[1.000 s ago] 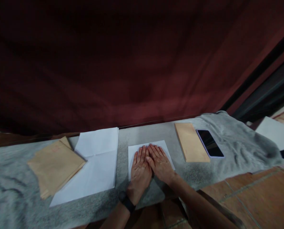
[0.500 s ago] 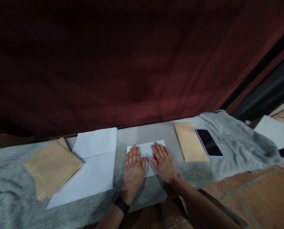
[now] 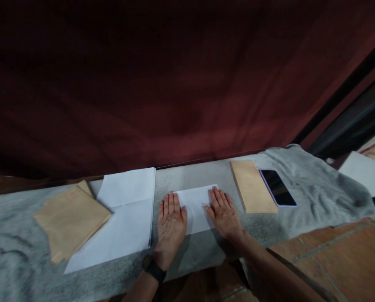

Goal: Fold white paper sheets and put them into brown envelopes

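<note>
A folded sheet of white paper (image 3: 196, 209) lies flat on the grey cloth in front of me. My left hand (image 3: 172, 220) rests palm down over its left edge, fingers stretched out and pointing away from me. On the right edge, my right hand (image 3: 222, 212) lies flat too, with its thumb spread inward. The bare middle of the paper shows between the two hands. Left of my left hand is a stack of larger white sheets (image 3: 127, 222) with a crease across the top one. A stack of brown envelopes (image 3: 253, 186) lies to the right of my right hand.
Loose brown envelopes (image 3: 71, 218) overlap the white sheets on the left. A phone (image 3: 278, 188) in a purple case lies at the right, beside bunched grey cloth (image 3: 326, 188). Behind the surface hangs a dark red curtain (image 3: 187, 92). Tiled floor (image 3: 347, 260) shows at the lower right.
Both hands have slid apart across the white paper, the left one leftward and the right one rightward. More of the paper's middle is uncovered.
</note>
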A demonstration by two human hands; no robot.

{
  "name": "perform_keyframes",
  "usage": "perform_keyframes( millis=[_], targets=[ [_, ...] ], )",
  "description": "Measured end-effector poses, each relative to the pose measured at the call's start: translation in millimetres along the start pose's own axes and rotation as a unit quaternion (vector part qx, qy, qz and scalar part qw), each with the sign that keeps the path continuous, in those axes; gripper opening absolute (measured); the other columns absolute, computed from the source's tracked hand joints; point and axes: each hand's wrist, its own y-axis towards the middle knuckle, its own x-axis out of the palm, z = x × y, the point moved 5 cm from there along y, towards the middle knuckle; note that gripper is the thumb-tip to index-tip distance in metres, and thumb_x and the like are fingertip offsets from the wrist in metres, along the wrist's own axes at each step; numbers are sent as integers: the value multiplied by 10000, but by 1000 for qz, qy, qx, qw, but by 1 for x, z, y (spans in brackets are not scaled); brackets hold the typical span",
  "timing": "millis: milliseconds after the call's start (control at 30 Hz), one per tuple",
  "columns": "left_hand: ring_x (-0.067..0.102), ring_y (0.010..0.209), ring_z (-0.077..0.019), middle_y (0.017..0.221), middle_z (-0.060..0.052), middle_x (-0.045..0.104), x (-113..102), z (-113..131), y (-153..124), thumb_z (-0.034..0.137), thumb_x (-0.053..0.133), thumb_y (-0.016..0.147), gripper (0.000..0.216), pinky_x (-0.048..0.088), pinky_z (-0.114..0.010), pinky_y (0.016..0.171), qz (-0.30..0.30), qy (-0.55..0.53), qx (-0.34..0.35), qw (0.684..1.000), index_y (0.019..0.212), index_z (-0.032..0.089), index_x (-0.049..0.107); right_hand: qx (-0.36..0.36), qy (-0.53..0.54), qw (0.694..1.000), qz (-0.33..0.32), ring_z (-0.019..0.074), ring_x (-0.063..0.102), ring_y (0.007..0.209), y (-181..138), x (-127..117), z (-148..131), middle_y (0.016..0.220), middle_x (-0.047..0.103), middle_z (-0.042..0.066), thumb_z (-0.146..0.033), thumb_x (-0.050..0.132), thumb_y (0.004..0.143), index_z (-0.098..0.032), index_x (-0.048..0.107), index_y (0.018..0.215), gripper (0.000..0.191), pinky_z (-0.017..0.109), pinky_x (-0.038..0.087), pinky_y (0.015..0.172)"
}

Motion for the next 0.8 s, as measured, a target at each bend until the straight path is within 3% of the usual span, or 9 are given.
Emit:
perform_keyframes(
  millis=[200, 333, 600, 800],
  targets=[
    [269, 1534, -299, 1606, -214, 375, -8, 30, 2, 188, 343, 986, 577, 316, -518, 1233, 17, -47, 52, 997, 1533, 5, 349, 1, 2, 1000, 13, 307, 396, 1466, -1, 4, 0, 1590, 414, 175, -458, 351, 1068, -88, 407, 1545, 606, 495, 280, 1204],
    [292, 1529, -271, 1614, -165, 387, -4, 52, -2, 221, 353, 1001, 585, 340, -503, 1229, -2, -71, 91, 993, 1564, 67, 311, 0, -1, 1000, 12, 307, 373, 1479, -2, 6, 1, 1596, 407, 171, -459, 364, 1064, -93, 384, 1558, 615, 494, 273, 1206],
    [330, 1514, -266, 1599, -166, 413, 4, 51, -7, 237, 360, 1007, 549, 322, -490, 1236, -10, -54, 90, 994, 1522, 51, 389, 10, -4, 1000, 18, 313, 386, 1471, -4, 3, 3, 1588, 411, 192, -473, 337, 1065, -62, 324, 1576, 655, 503, 280, 1206],
    [339, 1511, -259, 1592, -154, 430, 3, 52, -5, 239, 370, 994, 573, 312, -503, 1237, -16, -58, 87, 994, 1547, 89, 365, 24, 0, 999, 44, 351, 404, 1458, 2, -3, 5, 1549, 450, 235, -448, 360, 1062, -28, 305, 1577, 666, 542, 309, 1190]
  ],
)
